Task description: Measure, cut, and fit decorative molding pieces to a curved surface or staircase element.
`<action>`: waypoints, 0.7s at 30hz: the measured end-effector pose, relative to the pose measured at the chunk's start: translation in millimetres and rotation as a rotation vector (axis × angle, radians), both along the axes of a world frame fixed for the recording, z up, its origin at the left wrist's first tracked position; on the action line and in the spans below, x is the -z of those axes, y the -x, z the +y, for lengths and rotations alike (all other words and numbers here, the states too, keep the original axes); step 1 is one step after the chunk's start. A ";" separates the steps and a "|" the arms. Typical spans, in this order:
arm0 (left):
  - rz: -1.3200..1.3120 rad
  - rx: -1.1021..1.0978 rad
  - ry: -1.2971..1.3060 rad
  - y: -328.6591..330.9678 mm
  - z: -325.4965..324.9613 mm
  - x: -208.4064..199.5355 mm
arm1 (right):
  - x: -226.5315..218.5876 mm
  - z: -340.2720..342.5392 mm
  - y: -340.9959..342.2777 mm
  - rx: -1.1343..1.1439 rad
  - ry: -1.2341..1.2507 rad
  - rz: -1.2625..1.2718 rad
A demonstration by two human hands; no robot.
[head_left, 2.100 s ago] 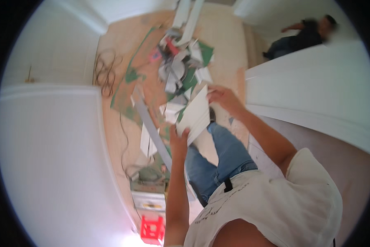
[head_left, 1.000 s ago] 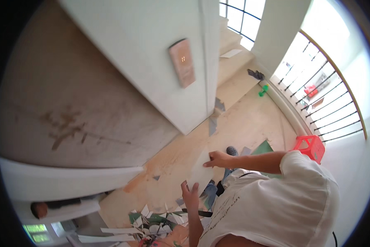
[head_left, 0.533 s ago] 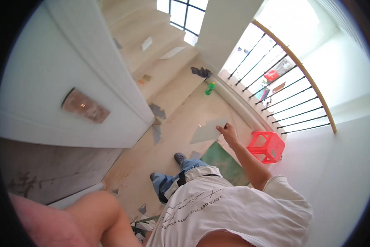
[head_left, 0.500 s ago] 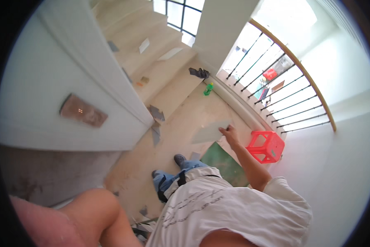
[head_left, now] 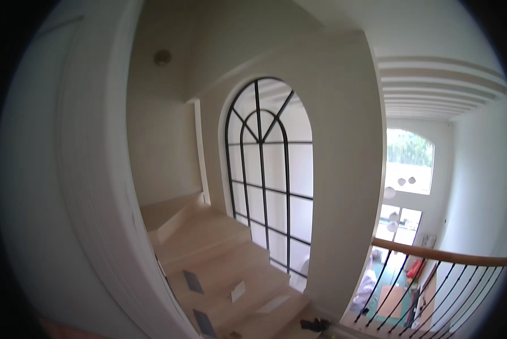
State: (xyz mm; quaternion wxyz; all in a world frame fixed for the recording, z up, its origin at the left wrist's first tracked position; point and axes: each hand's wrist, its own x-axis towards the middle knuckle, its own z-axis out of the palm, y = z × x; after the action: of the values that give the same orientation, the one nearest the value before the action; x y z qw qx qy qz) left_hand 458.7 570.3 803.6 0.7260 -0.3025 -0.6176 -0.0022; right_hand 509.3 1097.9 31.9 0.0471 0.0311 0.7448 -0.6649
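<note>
Neither my left hand nor my right hand shows now. Ahead, pale wooden stairs climb and turn beside a tall arched window with a black grid frame. Several flat pieces lie on the treads, among them a grey one and a white one. At the foot of the stairs, near the lower edge, rests a dark crumpled item, perhaps cloth or gloves. A brownish-red patch at the lower left is too dim to make out.
A white wall edge stands close on the left. To the right, a railing with a wooden handrail and black balusters borders a drop to a lower room, where a brown board lies. A pale pillar separates stairs and railing.
My view has swung up from the floor to the stairs and window. My arms, the right hand over the floor, the red stool and the green bottle have left the picture.
</note>
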 end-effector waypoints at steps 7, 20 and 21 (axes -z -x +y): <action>-0.441 0.040 -0.296 105.4 -41.0 78.3 | -118.2 -42.3 141.9 0.205 -0.158 -0.165; -0.588 -0.317 -0.870 188.3 9.2 217.9 | -167.7 -58.2 369.3 0.043 0.002 -0.435; -0.602 -0.357 -0.919 184.1 21.3 225.5 | -179.3 -59.3 380.6 0.007 -0.025 -0.463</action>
State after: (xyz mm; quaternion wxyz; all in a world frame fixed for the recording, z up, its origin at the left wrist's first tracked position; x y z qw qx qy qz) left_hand 274.6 591.6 578.1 0.5643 0.1667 -0.7742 -0.2333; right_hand 128.7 1038.7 211.2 0.2138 0.1860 0.7222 -0.6309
